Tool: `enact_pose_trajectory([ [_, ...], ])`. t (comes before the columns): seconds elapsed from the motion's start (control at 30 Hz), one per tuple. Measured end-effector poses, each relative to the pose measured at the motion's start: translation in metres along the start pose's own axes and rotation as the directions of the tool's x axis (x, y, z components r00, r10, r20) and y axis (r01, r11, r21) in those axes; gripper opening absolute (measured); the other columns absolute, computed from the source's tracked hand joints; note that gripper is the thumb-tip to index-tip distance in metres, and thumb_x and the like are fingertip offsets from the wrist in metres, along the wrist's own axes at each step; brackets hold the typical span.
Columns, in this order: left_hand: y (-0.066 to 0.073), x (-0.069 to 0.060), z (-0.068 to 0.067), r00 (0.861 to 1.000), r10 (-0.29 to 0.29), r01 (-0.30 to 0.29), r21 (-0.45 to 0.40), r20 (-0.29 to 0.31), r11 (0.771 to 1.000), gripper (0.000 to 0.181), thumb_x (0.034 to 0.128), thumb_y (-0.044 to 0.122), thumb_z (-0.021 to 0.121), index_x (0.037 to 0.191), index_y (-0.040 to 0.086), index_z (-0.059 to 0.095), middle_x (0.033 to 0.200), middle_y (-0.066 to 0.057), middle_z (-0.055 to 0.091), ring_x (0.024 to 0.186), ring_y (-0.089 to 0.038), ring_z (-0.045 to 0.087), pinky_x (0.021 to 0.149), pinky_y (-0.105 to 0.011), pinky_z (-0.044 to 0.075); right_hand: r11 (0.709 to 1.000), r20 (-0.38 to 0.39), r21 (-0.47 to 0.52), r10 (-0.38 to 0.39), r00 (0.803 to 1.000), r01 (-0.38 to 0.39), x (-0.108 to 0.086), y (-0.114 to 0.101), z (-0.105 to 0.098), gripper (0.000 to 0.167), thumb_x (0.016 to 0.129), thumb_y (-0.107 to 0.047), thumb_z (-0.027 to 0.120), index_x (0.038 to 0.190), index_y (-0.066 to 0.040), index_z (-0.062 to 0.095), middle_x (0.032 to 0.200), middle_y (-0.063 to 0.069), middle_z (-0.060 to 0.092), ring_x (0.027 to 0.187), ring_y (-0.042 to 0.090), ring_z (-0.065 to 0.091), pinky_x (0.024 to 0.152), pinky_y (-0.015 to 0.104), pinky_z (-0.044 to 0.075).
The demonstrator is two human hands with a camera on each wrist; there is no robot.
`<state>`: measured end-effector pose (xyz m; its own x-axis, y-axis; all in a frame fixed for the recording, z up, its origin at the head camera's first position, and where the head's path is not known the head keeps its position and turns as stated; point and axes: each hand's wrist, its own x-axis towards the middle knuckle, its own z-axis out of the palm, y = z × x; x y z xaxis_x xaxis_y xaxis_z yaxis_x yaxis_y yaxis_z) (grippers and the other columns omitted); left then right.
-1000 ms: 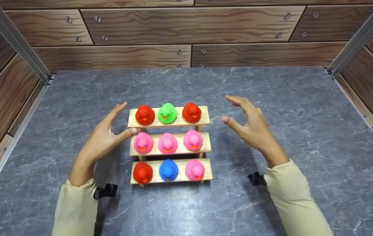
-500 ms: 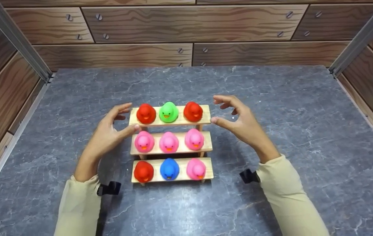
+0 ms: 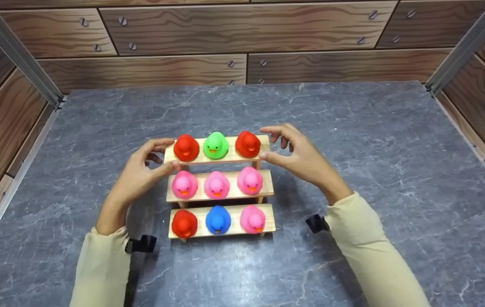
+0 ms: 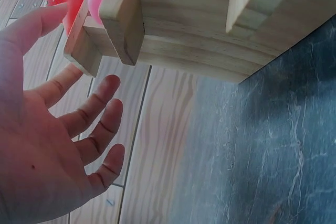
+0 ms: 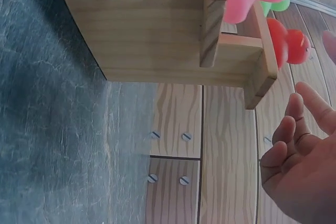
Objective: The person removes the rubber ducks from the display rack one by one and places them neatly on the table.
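Observation:
A three-step wooden stand (image 3: 267,185) holds rubber ducks in rows of three. On top, a green duck (image 3: 215,146) sits between two red ones (image 3: 186,148); pink ducks (image 3: 217,185) fill the middle; red, blue (image 3: 218,220) and pink ducks sit on the lowest step. My left hand (image 3: 139,172) is at the top step's left end, thumb and fingers apart; in the left wrist view its index finger meets or nearly meets the stand (image 4: 84,45). At the right end, my right hand (image 3: 302,160) has bent, relaxed fingers; the right wrist view shows them (image 5: 296,124) off the wood.
The stand rests on a grey marbled tabletop (image 3: 353,119). Wood-patterned panels (image 3: 242,32) form the back and sides, with metal posts (image 3: 464,51) at the corners. A black wrist mount (image 3: 142,244) juts out beside each sleeve.
My right hand has moved left to the top step's right end. My left hand has come slightly inward, its fingers more bent. The ducks keep their places on the stand.

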<state>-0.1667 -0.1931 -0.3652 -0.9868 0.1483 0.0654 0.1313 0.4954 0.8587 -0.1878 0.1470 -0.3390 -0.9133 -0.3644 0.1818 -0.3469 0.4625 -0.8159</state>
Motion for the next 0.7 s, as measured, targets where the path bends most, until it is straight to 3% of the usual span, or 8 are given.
enact_pose_trajectory([
  [0.37,0.0,-0.001,-0.003,1.0,-0.021,0.021,0.008,0.005,1.0,0.052,0.086,0.024,0.072,0.134,0.013,0.054,0.119,-0.015,0.059,0.092,-0.021,0.051,0.078,-0.03,0.043,0.999,0.039,0.032,-0.011,0.999,0.01,0.009,-0.001,0.009,0.05,0.084,-0.021,0.075,0.129,-0.006,0.059,0.094,0.005,0.049,0.08,0.027,0.039,0.069,0.026,0.031],
  [0.6,0.0,0.0,-0.004,0.999,-0.032,0.032,0.015,0.016,0.999,0.053,0.0868,0.027,0.072,0.134,0.013,0.053,0.118,-0.015,0.06,0.09,-0.02,0.053,0.076,-0.027,0.045,0.999,0.037,0.041,-0.015,0.999,0.014,0.011,-0.004,0.012,0.046,0.084,-0.022,0.075,0.127,-0.012,0.061,0.09,0.003,0.049,0.075,0.02,0.037,0.067,0.025,0.03],
  [0.7,0.0,0.001,-0.004,0.999,-0.038,0.038,0.013,0.02,0.999,0.053,0.0863,0.026,0.072,0.134,0.013,0.053,0.117,-0.014,0.06,0.089,-0.02,0.052,0.074,-0.027,0.045,0.999,0.029,0.05,-0.013,0.999,0.011,0.011,-0.005,0.012,0.044,0.084,-0.022,0.075,0.125,-0.012,0.062,0.089,0.002,0.05,0.075,0.024,0.039,0.066,0.024,0.03],
])
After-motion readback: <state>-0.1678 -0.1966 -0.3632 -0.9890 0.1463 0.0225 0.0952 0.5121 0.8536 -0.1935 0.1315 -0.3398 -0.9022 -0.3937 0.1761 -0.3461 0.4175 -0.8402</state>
